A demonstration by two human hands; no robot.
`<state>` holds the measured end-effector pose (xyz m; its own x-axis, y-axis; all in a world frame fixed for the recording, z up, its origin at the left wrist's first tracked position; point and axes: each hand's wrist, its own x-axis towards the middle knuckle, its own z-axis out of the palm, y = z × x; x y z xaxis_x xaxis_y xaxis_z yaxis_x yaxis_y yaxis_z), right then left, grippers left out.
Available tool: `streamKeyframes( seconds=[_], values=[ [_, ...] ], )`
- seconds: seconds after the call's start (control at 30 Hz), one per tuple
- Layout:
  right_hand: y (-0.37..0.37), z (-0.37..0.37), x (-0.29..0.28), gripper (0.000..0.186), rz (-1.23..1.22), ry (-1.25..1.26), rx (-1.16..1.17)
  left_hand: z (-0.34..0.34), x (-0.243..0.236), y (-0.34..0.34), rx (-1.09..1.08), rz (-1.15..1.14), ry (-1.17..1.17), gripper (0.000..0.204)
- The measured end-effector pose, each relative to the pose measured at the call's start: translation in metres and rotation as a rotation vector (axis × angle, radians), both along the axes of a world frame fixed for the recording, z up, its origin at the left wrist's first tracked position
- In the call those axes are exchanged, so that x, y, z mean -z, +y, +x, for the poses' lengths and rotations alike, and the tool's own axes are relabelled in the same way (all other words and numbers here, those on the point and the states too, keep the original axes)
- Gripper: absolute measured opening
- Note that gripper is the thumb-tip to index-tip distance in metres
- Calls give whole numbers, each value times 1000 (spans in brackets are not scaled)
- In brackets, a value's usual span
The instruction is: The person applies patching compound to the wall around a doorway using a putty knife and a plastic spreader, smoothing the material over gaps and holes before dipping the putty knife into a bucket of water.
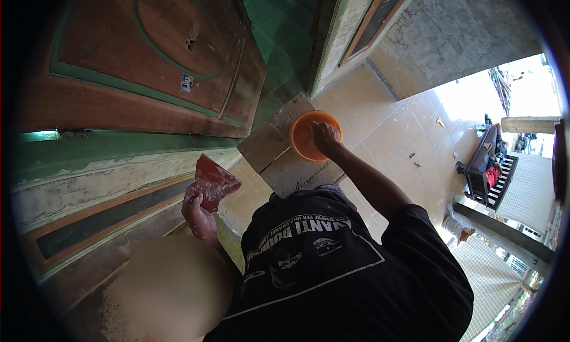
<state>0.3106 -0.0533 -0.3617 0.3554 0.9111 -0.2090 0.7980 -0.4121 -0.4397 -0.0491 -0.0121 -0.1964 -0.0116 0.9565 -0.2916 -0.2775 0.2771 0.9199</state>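
Two hands; white-lettered black shirt.

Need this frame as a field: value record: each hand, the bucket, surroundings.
left_hand: left hand gripping dark red sheet, pale smears on it
right_hand: right hand inside orange bucket; grasp unclear
bucket_support: worn boards
floor: tan tiles
upper_left: brown door, green trim
far_right: dark slatted bench, items on it
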Motion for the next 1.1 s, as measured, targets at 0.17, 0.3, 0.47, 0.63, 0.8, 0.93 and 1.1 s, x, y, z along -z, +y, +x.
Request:
streamKeyframes(
  seconds=[0.17, 0.3, 0.47, 0.63, 0.8, 0.93, 1.1],
  values=[
    [9, -12, -25, 21, -65, 127, -43, -13, 9, -2, 21, -16, 13, 33],
    [0, -18, -13, 23, -80, 225, -30, -10, 7, -2, 12, -9, 16, 32],
    [8, -5, -4, 23, 10, 201, 90, -18, 10, -2, 42, 18, -3, 31],
    [12, -24, -18, 24, -130, 227, -8, -20, 10, -6, 20, 5, 8, 31],
    [-8, -13, -4, 19, -19, 190, 41, -15, 9, -6, 20, 2, 5, 31],
    [-3, 7, 17, 19, 81, 115, 144, -10, 8, -4, -17, -2, -27, 30],
    [-7, -13, -4, 20, -1, 141, 39, -23, 14, -4, 5, -23, -6, 33]
  ],
)
